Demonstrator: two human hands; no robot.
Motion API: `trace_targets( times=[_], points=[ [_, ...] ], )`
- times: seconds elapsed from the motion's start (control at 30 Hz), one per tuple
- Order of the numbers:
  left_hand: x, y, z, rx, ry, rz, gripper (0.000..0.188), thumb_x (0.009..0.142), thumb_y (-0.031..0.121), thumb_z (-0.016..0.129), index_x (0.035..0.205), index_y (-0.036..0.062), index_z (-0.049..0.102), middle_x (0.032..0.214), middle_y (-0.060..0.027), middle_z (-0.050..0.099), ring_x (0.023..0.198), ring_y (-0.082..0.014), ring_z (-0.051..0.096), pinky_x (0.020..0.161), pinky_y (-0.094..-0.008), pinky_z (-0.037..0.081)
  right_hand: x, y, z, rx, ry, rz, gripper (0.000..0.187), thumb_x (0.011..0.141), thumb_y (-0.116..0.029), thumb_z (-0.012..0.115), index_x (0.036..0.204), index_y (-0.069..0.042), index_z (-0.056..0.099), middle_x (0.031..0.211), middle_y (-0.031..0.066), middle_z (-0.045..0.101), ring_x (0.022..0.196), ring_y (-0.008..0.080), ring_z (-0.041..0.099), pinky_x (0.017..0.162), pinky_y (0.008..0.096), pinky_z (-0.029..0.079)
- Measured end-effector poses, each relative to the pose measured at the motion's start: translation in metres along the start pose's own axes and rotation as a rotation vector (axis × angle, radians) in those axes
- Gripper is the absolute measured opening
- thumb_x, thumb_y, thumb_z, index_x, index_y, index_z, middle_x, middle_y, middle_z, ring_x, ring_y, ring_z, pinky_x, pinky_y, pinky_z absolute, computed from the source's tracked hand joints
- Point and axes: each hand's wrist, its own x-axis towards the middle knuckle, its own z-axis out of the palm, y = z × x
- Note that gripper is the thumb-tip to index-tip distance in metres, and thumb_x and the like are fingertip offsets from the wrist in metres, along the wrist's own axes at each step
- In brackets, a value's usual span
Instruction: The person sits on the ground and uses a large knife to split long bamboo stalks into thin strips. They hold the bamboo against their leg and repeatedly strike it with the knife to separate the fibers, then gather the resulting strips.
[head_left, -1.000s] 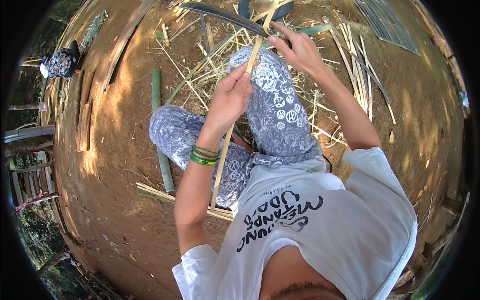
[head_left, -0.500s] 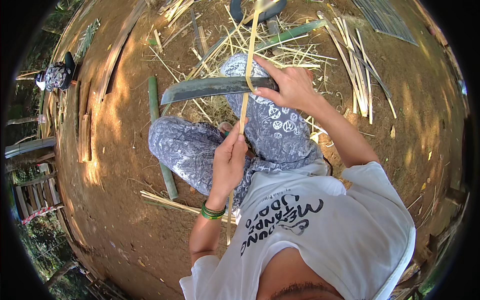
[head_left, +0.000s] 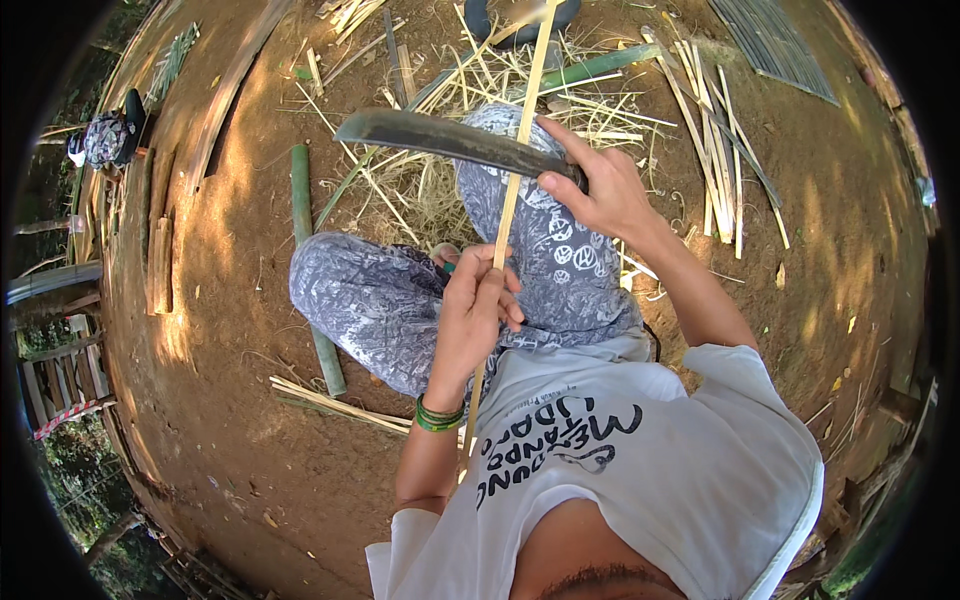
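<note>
My left hand pinches a long, pale bamboo strip between thumb and fingers, above my lap. The strip runs from beside my shirt, up through that hand and past my right knee toward the top of the view. My right hand grips a machete, its handle mostly hidden in the palm. The dark, broad blade points left and lies across behind the strip, close to my right thumb. Whether edge and strip touch, I cannot tell. Both hands are over my patterned trousers.
Thin shavings and loose strips litter the ground ahead. A green bamboo piece lies there, another at left. Pale strips lie at right, near a corrugated sheet. A dark ring-shaped object sits far ahead.
The strip was bent sharply at the blade and now runs straight. The machete has tilted, its tip rising, and my right hand has shifted slightly right. My left hand's outer fingers have loosened.
</note>
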Motion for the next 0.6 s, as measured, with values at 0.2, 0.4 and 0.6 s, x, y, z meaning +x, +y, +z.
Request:
trace_targets(
  times=[0.2, 0.4, 0.6],
  points=[
    [0.046, 0.024, 0.013, 0.114, -0.046, 0.025, 0.020, 0.106, 0.019, 0.046, 0.117, 0.0050, 0.056, 0.063, 0.0000, 0.055, 0.045, -0.0022, 0.040, 0.042, -0.0194, 0.030, 0.003, -0.008, -0.002, -0.164, -0.031, -0.066, 0.084, 0.085, -0.068, 0.061, 0.140, -0.005, 0.053, 0.047, 0.0156, 0.053, 0.047, 0.0355, 0.061, 0.049, 0.0464, 0.048],
    [0.046, 0.009, 0.010, 0.140, -0.060, 0.115, 0.020, 0.107, 0.020, 0.046, 0.115, 0.0044, 0.057, 0.056, 0.0043, 0.048, 0.046, -0.0012, 0.038, 0.043, -0.0199, 0.027, 0.006, -0.008, -0.007, -0.183, -0.085, 0.009, 0.083, 0.086, -0.065, 0.061, 0.144, -0.008, 0.049, 0.051, 0.0166, 0.055, 0.051, 0.0372, 0.062, 0.052, 0.0473, 0.048],
    [0.021, -0.001, 0.001, 0.204, -0.055, 0.131, 0.018, 0.106, 0.014, 0.046, 0.113, 0.0008, 0.056, 0.057, 0.0032, 0.046, 0.050, -0.0033, 0.042, 0.047, -0.0220, 0.032, 0.005, -0.006, -0.008, -0.181, -0.092, 0.022, 0.083, 0.086, -0.066, 0.060, 0.143, -0.007, 0.049, 0.052, 0.0182, 0.056, 0.052, 0.0387, 0.063, 0.052, 0.0493, 0.049]
  ],
)
